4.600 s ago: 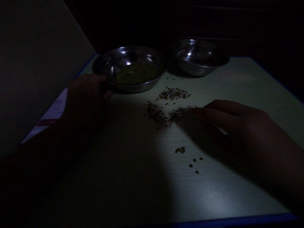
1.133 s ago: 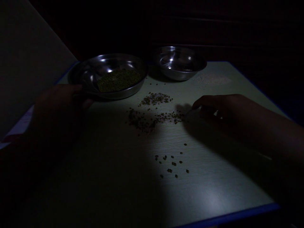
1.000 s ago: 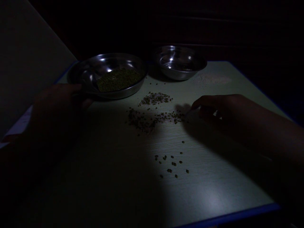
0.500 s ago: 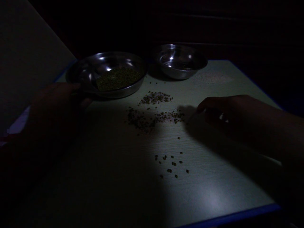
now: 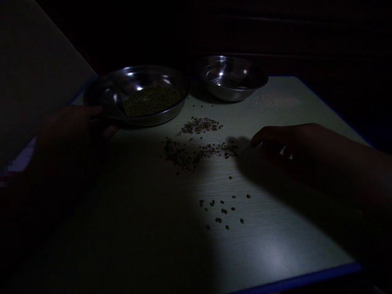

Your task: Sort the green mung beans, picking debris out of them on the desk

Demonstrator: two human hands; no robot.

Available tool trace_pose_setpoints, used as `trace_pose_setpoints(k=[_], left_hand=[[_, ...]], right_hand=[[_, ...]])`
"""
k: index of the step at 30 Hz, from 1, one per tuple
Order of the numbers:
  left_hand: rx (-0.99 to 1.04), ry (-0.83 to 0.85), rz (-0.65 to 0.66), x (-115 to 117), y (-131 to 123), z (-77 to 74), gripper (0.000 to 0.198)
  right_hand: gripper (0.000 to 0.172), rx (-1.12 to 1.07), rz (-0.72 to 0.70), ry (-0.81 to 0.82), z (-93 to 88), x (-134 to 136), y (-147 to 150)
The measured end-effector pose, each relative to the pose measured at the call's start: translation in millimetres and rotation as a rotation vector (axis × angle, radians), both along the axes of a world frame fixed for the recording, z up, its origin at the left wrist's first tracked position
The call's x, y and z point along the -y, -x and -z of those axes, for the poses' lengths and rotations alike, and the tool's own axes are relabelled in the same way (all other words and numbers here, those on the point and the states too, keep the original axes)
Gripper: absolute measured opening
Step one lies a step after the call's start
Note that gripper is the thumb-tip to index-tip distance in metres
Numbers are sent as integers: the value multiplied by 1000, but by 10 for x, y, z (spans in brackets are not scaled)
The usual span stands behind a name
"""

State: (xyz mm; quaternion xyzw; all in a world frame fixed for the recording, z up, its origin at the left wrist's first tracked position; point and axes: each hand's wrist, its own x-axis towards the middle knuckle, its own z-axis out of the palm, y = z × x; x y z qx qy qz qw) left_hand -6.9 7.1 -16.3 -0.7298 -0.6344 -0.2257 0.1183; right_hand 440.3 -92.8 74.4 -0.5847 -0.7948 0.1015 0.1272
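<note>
On the left, my left hand [image 5: 75, 122] is dim. Its fingers are closed at the near-left edge of a wide metal bowl [image 5: 159, 119] partly filled with small green beans [image 5: 153, 101]. My right hand [image 5: 284, 141] is closed in a pinch above the right half of the table, on a slim pointed tool [image 5: 246, 150] whose kind I cannot make out. Its tip is just right of a strip of beans and pale bits [image 5: 217, 150]. Two more patches of beans, a far one [image 5: 200, 125] and a shadowed one [image 5: 180, 156], lie close by. Several separate beans [image 5: 224, 211] are scattered nearer me.
A second metal bowl [image 5: 234, 96] stands at the back, its contents too dark to name. Beside it spreads a patch of pale grains [image 5: 275, 99]. The light table [image 5: 263, 237] has a blue edge [image 5: 306, 281]. A pale panel [image 5: 36, 61] rises on the left.
One more bean now lies on the table at the right of the near scatter. My right hand has shifted slightly left and the tool's tip shows more clearly. My left hand stays at the bowl.
</note>
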Motion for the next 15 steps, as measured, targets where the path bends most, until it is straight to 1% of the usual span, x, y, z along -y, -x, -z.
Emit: trace_pose_setpoints(k=[2, 4, 6, 8, 10, 11, 13, 15], left_hand=[[-1, -10, -13, 39, -44, -32, 65], [27, -54, 5, 58, -61, -41, 59], [31, -70, 39, 40, -32, -19, 57], [27, -50, 63, -4, 36, 20, 64], [91, -79, 68, -51, 117, 60, 72], [112, -127, 62, -72, 156, 77, 72], [99, -101, 91, -112, 225, 105, 60], [82, -90, 96, -160, 281, 128, 55]], right_hand=[[45, 17, 42, 0, 10, -36, 18], [40, 46, 88, -24, 12, -70, 25], [38, 36, 85, -61, 8, -89, 16], [39, -21, 52, -77, -1, -86, 0], [39, -69, 44, -39, -16, -70, -6], [38, -77, 56, -9, -24, -61, -3], [34, -78, 79, 43, -39, -50, 15], [31, -68, 86, 73, -46, -50, 42]])
